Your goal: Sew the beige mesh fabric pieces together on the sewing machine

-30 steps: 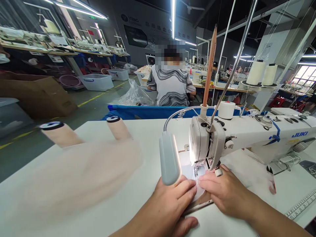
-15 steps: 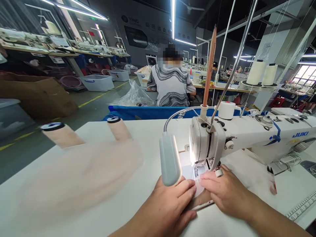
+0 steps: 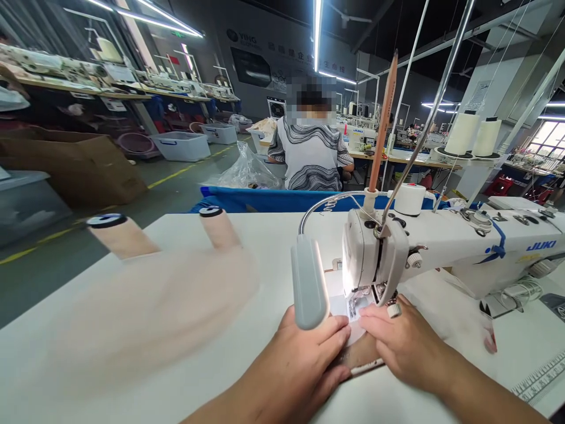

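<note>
The white JUKI sewing machine stands before me, with a thin white piece of fabric under its presser foot. My left hand lies on the fabric left of the foot, fingers stretched forward and thumb apart. At the right of the foot, my right hand presses its fingertips together on the fabric; its lower fingers curl and are partly hidden. A grey lamp on a bent metal neck hangs over my left fingers. Below the fabric, a brown surface shows between my hands.
Two peach thread cones stand at the table's left, behind a pile of sheer pale fabric. More sheer fabric lies under the machine arm. A ruler is at the right edge. Ahead sits a person, back turned.
The whole scene has shifted slightly to the right in view. Both hands keep nearly the same place by the presser foot; little else differs.
</note>
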The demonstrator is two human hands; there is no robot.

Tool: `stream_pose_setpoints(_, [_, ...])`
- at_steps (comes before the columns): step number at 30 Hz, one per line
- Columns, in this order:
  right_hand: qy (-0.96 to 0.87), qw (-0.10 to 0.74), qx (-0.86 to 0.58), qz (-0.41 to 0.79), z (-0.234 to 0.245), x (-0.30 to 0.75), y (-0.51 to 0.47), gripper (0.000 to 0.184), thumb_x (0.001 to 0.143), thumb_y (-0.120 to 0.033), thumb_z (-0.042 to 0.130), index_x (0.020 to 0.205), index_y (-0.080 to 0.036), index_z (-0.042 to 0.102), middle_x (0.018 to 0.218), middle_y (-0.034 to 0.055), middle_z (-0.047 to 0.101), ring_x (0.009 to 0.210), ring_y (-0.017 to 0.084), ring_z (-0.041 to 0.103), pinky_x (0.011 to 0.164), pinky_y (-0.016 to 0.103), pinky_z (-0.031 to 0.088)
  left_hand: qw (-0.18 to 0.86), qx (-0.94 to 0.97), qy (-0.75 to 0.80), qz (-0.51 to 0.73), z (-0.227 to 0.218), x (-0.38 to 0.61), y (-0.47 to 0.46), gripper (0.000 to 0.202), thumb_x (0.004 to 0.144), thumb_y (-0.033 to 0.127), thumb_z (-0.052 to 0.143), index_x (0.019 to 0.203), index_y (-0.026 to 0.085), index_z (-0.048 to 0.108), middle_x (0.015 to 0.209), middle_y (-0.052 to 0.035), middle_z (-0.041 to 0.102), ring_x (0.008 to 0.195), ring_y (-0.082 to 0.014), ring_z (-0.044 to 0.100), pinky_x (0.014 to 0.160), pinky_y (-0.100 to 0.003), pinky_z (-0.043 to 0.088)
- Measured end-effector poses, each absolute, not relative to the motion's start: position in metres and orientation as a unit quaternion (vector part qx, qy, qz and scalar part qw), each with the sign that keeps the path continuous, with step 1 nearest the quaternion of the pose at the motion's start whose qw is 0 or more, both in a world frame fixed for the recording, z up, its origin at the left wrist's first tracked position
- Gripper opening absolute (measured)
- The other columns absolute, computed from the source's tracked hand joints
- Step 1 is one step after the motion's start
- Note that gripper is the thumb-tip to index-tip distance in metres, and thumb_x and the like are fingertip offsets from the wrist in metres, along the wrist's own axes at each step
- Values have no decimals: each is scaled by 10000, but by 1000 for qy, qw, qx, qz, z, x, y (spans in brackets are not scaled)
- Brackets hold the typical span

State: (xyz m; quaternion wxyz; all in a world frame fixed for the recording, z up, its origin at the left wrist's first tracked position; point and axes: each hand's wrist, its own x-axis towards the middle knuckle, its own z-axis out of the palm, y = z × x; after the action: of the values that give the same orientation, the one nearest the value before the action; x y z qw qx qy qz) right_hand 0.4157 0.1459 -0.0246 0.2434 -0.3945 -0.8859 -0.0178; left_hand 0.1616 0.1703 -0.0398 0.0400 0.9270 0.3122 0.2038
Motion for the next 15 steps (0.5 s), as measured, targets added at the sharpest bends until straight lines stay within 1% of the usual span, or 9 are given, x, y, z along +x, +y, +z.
stream_pose_setpoints(6, [-879,231,-417,-25,-22,415,146,390,866,-13,536,1134,-217,733,1319,66,773,956,260,641,819,376,553,49,926,317,200,-29,160,173,227,993,327,635,1196,281,726,1168,-76,780,1032,-306,712,976,-459,485])
stream_pose_setpoints(10, [-875,220,-431,-18,-21,415,147,454,843,-16,550,1223,-191,725,1293,100,774,1018,275,658,860,384,575,50,921,325,207,-27,158,173,257,990,308,648,1233,283,727,1222,-79,773,1090,-318,704,992,-462,500])
stream_pose_setpoints(12, [-872,222,-436,-12,-21,415,148,466,834,-14,557,1230,-192,725,1277,106,772,1046,279,663,882,384,580,52,922,329,198,-27,157,174,272,982,289,656,1245,279,724,1244,-74,771,1118,-324,698,995,-466,503])
stream_pose_setpoints(15, [-868,219,-446,-3,-23,414,147,474,839,-21,565,1247,-202,726,1257,111,771,1052,278,671,875,377,591,54,921,336,191,-27,156,174,280,977,287,666,1250,272,724,1268,-77,768,1148,-334,692,993,-469,511])
